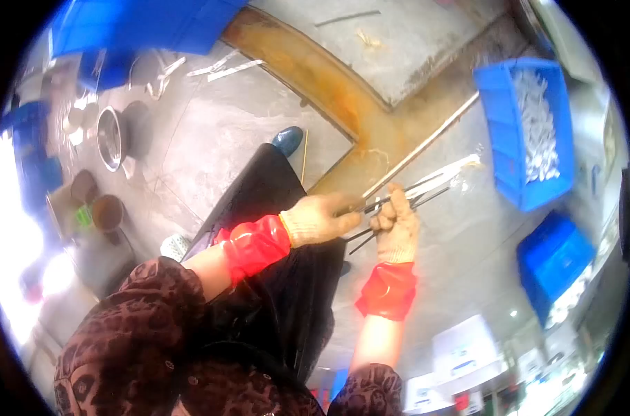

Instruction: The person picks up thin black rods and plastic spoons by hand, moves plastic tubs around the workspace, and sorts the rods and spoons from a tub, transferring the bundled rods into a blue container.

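Observation:
Both my hands wear pale yellow gloves with red cuffs and meet in front of the dark apron [259, 229]. My right hand [396, 229] is closed around several thin dark rods [433, 197], which stick out on both sides of it. My left hand [320, 220] reaches in from the left; its fingertips are blurred and seem pinched on the near end of one rod. Beyond the right hand, long white strips [453, 171] run toward the upper right; whether they are held or lie on the floor I cannot tell.
At right stands a blue crate [502, 132] with many pale pieces [537, 125], and below it another blue crate [554, 256]. A metal bowl [110, 139] and brown buckets [108, 213] are at left. An orange-stained channel [315, 69] crosses the wet floor.

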`<state>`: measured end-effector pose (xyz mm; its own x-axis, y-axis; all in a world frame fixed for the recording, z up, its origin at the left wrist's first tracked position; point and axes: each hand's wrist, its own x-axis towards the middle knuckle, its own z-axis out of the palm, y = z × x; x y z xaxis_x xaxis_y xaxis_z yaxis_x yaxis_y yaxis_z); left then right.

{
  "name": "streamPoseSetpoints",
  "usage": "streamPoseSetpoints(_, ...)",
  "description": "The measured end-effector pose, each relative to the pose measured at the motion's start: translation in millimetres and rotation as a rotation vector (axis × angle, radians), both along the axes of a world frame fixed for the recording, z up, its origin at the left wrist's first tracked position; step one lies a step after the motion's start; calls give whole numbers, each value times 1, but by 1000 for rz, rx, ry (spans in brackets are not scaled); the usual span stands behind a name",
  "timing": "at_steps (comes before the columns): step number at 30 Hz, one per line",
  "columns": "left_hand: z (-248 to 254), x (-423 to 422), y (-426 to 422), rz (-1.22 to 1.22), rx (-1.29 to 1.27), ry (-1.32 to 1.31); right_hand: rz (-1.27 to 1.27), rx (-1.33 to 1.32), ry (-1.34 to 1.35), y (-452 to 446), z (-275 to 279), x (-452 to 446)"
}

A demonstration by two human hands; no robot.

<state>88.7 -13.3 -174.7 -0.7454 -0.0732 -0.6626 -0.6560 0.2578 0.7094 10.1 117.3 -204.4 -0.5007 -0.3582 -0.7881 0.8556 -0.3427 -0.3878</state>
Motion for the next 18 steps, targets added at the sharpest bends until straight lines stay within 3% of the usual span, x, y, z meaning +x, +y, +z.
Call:
streamPoseSetpoints(3,53,-13,-22,22,256,-184,135,62,-13,-25,35,-17)
streamPoseSetpoints(6,88,-13,-62,29,286,-248,-143,136,-4,-36,50,-41)
streamPoseSetpoints(7,95,-12,-76,87,275,-273,-119,139,10,-45,53,-52)
streamPoseSetpoints(9,96,1,-101,443,467,-196,-87,588,82,-64,54,-70)
streamPoseSetpoints(10,105,-2,-121,531,469,-191,-65,597,88,-69,54,-75)
streamPoseSetpoints(12,118,-10,-152,734,530,-130,214,639,-119,-81,56,-86)
streamPoseSetpoints(14,124,-22,-171,744,466,-121,546,723,203,-138,103,-80)
streamPoseSetpoints(18,128,-49,-193,676,322,-205,472,177,184,-224,109,-78)
